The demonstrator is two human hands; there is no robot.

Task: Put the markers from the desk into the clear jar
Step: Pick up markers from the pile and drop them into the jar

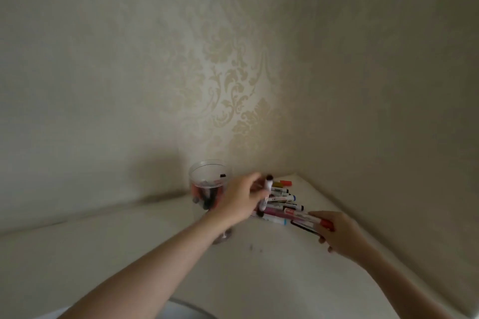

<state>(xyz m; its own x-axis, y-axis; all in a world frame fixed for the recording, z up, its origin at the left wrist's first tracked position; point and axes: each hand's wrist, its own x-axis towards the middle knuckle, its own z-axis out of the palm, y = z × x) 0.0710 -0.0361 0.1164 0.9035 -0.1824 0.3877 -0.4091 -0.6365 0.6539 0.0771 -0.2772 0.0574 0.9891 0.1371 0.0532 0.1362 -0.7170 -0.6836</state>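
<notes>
1. At the far corner of the pale surface (145, 254), where two cream patterned walls (233, 72) meet, stands the clear jar (207, 184), upright, with several markers already inside it (dark and reddish ones, blurred through the plastic).
2. Just right of the jar, the left hand (241, 199) is raised above the surface, its fingers curled round a white marker with a dark cap (267, 189), held roughly upright with the cap on top.
3. Right of that hand lies a loose pile of markers (285, 202) flat on the surface, caps of orange, blue, black and red pointing mostly right; the pile sits close to the right-hand wall.
4. At the near edge of the pile, the right hand (337, 233) grips a red-capped marker (313, 220), which lies nearly level; a dark one seems to be under the same fingers, though the blur leaves that unsure.
5. Both forearms reach in from the near edge, left one crossing in front of the jar's base.
</notes>
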